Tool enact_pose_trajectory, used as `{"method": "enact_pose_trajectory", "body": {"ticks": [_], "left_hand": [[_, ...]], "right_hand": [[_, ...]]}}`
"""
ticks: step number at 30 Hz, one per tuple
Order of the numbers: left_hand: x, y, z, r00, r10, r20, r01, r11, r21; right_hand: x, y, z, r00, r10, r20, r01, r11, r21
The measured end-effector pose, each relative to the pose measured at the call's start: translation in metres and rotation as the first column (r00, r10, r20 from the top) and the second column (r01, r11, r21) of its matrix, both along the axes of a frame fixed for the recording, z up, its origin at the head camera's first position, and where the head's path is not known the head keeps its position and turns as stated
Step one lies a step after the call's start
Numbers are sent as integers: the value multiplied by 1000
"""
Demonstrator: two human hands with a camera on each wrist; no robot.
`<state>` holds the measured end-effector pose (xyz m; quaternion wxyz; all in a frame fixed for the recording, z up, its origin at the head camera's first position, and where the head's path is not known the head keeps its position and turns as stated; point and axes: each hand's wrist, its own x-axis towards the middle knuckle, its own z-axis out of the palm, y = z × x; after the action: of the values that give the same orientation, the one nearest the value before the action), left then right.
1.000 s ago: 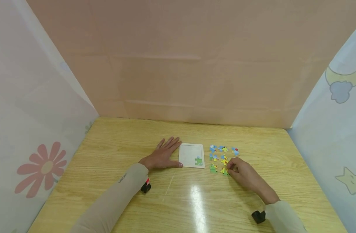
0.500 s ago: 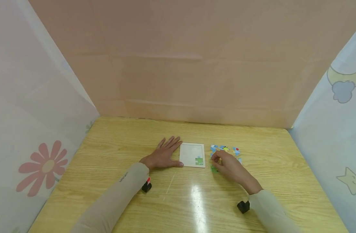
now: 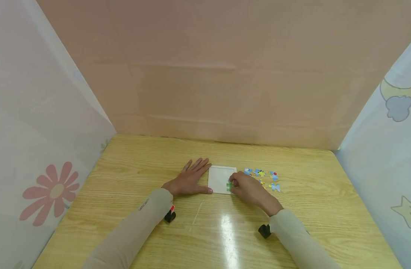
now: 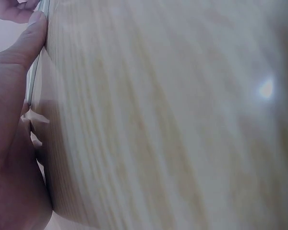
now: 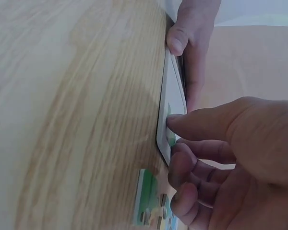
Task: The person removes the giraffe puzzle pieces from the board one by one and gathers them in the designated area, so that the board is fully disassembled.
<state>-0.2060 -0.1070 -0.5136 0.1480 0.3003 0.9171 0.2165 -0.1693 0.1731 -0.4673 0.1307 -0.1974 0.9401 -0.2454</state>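
Note:
A square white puzzle tray (image 3: 218, 177) lies on the table between the hands. Flat on the left side with spread fingers is my left hand (image 3: 189, 181), its thumb and fingertips against the tray's left edge. Over the tray's lower right corner, my right hand (image 3: 249, 187) pinches a jigsaw piece, mostly hidden by the fingers. Next to its thumb in the right wrist view shows a bit of green piece (image 5: 171, 137). A green jigsaw piece (image 3: 229, 186) sits in that tray corner, partly covered by the fingers.
Several loose jigsaw pieces (image 3: 261, 173) lie right of the tray, some behind the right hand. A green one (image 5: 144, 195) stands out near the fingers in the right wrist view. A brown panel (image 3: 198, 93) rises behind the wooden table (image 3: 151, 157), with patterned sheets on both sides.
My right hand has moved left from the loose pieces, fingertips together, to the tray's lower right corner. The left hand stays at the tray's left edge.

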Motion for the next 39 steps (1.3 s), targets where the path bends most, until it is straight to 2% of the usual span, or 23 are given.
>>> {"method": "enact_pose_trajectory", "body": {"ticks": [3,10,16,23,29,39], "left_hand": [[0,0,0,1000,0,-4,1,1000,13],[0,-1,3,1000,1,-2,-1,1000,10],[2,-1,3,1000,5,-5,-5,1000,7],[2,-1,4,1000,10,5,-10,1000,11],[2,-2,4,1000,9,2,-9,1000,6],[2,0,3,1000,4,1,-4,1000,17]], "right_hand": [[-2,-1,1,999,-8,33,7,1000,11],[-9,-2,4,997,28,76,-29,1000,9],[-10,-2,4,998,39,42,-41,999,32],[-7,-3,2,999,9,53,-6,999,-50],[-5,0,-2,1000,18,-2,-18,998,-61],[-3,4,-1,1000,25,-15,-26,992,-121]]}}
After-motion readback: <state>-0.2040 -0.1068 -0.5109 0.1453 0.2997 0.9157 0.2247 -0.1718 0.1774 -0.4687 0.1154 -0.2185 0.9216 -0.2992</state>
